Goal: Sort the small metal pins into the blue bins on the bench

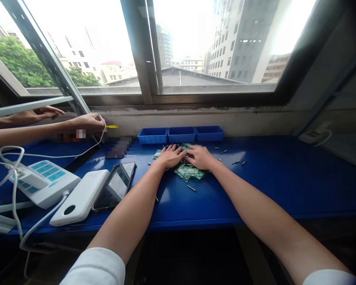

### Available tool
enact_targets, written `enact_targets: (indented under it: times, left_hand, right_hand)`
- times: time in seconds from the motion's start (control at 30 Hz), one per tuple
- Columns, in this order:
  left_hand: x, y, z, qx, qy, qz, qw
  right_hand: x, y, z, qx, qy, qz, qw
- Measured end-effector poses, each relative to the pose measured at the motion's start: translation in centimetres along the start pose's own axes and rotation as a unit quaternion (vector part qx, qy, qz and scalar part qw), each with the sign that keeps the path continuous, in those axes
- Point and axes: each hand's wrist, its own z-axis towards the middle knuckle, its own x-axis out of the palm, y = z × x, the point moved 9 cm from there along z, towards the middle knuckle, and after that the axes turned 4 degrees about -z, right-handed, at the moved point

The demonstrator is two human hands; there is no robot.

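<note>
- The pile of green-tinted packets and metal pieces (190, 173) is 1 heap on the blue table (273, 190); its packets overlap too much to count.
- Left hand (169, 157): palm down on the pile's left side, fingers spread, unclenched.
- Right hand (201, 157): on the pile's right side, fingers bent; I cannot tell whether it grips anything.
- The step in hand looks like spreading or loosening the pile; the next move seems to call for light fingertips among thin, tangled pieces.
- Loose metal pieces: 1 in front of the pile (191, 188), at least 4 to its right, and at least 2 to its left.
- Blue bins (182, 135): 3 in a row, just behind the pile.
- Left of the pile: 1 phone (115, 186), then 1 white power bank (80, 198), then 1 power strip (47, 178).
- Far left of the pile: 2 hands of another person (90, 123), 1 holding a white cable.
</note>
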Motion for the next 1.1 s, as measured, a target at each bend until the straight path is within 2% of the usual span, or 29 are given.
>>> enact_targets:
  times: [0.13,0.27,0.43,0.5,0.63,0.7,0.8,0.87,0.97,1.1]
  left_hand:
    - [-0.1,-0.9,-0.2,0.009,0.02,-0.019,1.0]
    - [-0.1,-2.3,-0.9,0.061,0.052,-0.027,0.996]
    - [-0.4,-2.0,-1.7,0.056,0.068,0.007,0.996]
    - [-1.3,-1.8,-1.7,0.052,0.034,0.0,0.998]
    - [-4.4,-2.6,-1.9,0.099,-0.103,-0.074,0.987]
    - [-4.9,-3.6,-2.1,0.143,-0.122,-0.097,0.977]
    - [-3.8,-5.2,-2.4,0.201,-0.066,-0.09,0.973]
    - [-3.2,-5.5,-2.5,0.209,-0.035,-0.081,0.974]
    - [-3.1,-5.2,-2.4,0.199,-0.029,-0.07,0.977]
    - [-3.4,-4.7,-2.4,0.186,-0.043,-0.062,0.98]
  right_hand:
    - [-1.0,-0.3,0.1,-0.005,-0.043,0.041,0.998]
    - [-1.6,-0.6,-0.3,-0.029,-0.034,0.1,0.994]
    - [-2.6,-1.6,-1.0,-0.025,-0.033,0.175,0.984]
    - [-2.6,-2.0,-1.0,-0.018,-0.035,0.177,0.983]
    - [-2.8,-2.9,-0.8,-0.004,-0.054,0.145,0.988]
    - [-2.9,-3.2,-0.7,0.0,-0.05,0.123,0.991]
    - [-3.3,-3.0,-0.8,-0.004,-0.016,0.101,0.995]
    - [-3.8,-2.5,-1.1,-0.02,0.018,0.096,0.995]
    - [-4.1,-1.8,-1.7,-0.031,0.084,0.085,0.992]
    - [-3.0,-1.0,-2.3,-0.032,0.172,0.05,0.983]
